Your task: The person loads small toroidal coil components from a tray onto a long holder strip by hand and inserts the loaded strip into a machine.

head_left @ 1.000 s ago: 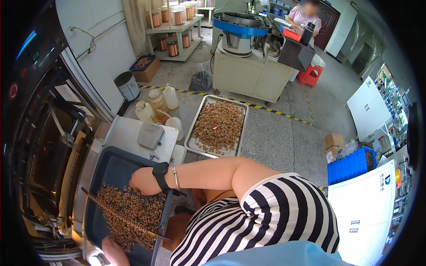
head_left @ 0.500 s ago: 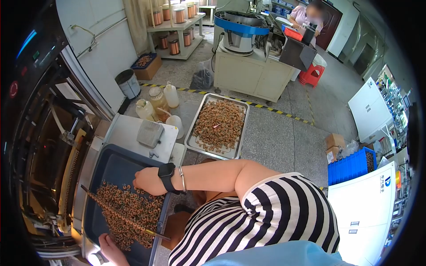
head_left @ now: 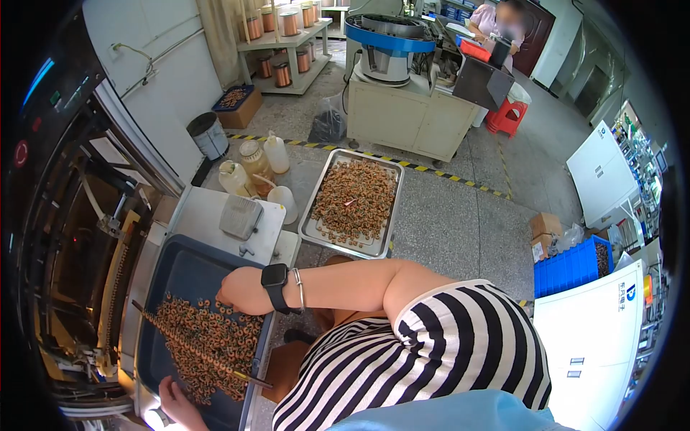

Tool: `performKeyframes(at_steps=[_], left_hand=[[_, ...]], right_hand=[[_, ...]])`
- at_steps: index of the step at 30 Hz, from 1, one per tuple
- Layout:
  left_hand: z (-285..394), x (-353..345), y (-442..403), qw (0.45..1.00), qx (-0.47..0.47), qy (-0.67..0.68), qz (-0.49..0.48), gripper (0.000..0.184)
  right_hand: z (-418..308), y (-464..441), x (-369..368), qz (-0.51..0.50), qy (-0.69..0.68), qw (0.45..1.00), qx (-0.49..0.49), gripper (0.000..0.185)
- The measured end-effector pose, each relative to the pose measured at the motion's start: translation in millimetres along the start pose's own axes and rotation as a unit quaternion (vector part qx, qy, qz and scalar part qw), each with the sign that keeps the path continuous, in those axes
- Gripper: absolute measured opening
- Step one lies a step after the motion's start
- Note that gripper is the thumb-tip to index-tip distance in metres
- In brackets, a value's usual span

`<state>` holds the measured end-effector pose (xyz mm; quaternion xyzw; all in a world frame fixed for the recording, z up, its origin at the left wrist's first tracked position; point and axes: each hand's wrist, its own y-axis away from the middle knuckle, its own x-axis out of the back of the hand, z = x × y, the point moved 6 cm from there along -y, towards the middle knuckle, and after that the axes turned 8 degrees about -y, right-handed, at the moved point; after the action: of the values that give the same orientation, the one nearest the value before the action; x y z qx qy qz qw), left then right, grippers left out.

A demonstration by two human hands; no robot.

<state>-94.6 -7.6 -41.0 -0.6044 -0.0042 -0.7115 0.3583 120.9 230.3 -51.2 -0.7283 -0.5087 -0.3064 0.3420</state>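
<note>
Inside the dark blue tray (head_left: 188, 260) lies a heap of small copper-and-dark ring-shaped parts (head_left: 208, 345). A thin rod (head_left: 251, 378) runs slantwise over the heap, its far part lined with rings and its near end bare over the tray's edge. My right hand (head_left: 243, 291), with a black watch and a bangle at the wrist, is at the upper edge of the heap, fingers curled down among the rings; its fingertips are hidden. Down at the tray's lower left side rests my left hand (head_left: 176, 404), fingers apart beside the rings, nothing visible in it.
A machine (head_left: 79, 237) stands along the left. Beyond the tray are a white table (head_left: 208, 215) with a grey box (head_left: 241, 217), plastic bottles (head_left: 276, 154) and a metal tray (head_left: 305, 228) of rings. Another person (head_left: 489, 21) sits behind a bowl feeder (head_left: 388, 43).
My right wrist has turned slightly, so the watch face shows more. My left hand has shifted slightly, and the rod and heap look the same.
</note>
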Motion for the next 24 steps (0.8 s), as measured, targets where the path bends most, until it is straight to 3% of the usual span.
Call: performKeyframes(at_steps=[2, 6, 7, 8, 10, 11, 12, 14, 16, 18, 20, 22, 24], left_hand=[[-14, -5, 2, 0.995, 0.073, 0.050, -0.039, 0.021], [24, 17, 3, 0.999, 0.022, 0.030, 0.025, 0.014], [28, 18, 6, 0.991, 0.098, 0.092, -0.008, 0.013], [45, 25, 6, 0.990, 0.097, 0.098, -0.026, 0.011], [70, 33, 11, 0.992, 0.047, 0.113, 0.004, 0.015], [92, 40, 10, 0.996, -0.039, 0.085, 0.010, 0.017], [100, 37, 14, 0.994, -0.051, 0.091, -0.009, 0.019], [119, 35, 21, 0.988, -0.113, 0.095, -0.034, 0.019], [128, 28, 29, 0.980, -0.171, 0.077, -0.068, 0.023], [135, 25, 35, 0.976, -0.204, 0.060, -0.052, 0.023], [138, 21, 40, 0.975, -0.203, 0.075, -0.053, 0.021], [143, 19, 43, 0.971, -0.217, 0.073, -0.068, 0.021], [146, 15, 46, 0.970, -0.225, 0.061, -0.063, 0.021]], right_hand=[[-3, 4, 12, 0.063, -0.085, 0.994, 0.015, 0.020], [-7, 6, 21, 0.105, -0.172, 0.979, 0.001, 0.017], [-9, 6, 21, 0.090, -0.204, 0.975, 0.010, 0.015], [-11, 6, 20, 0.108, -0.218, 0.969, 0.043, 0.015], [-20, 7, 19, 0.033, -0.281, 0.959, -0.008, 0.015], [-19, 6, 13, 0.005, -0.339, 0.939, -0.053, 0.019], [-26, 8, 12, -0.018, -0.348, 0.936, -0.039, 0.011], [-36, 11, 1, -0.070, -0.459, 0.880, -0.100, 0.008], [-49, 14, -3, -0.101, -0.441, 0.881, -0.142, 0.009], [-57, 18, -13, -0.104, -0.460, 0.873, -0.123, 0.010], [-66, 21, -21, -0.121, -0.423, 0.888, -0.134, 0.010], [-81, 21, -21, -0.071, -0.348, 0.934, 0.023, 0.012], [-88, 22, -24, -0.064, -0.292, 0.952, 0.060, 0.014]])
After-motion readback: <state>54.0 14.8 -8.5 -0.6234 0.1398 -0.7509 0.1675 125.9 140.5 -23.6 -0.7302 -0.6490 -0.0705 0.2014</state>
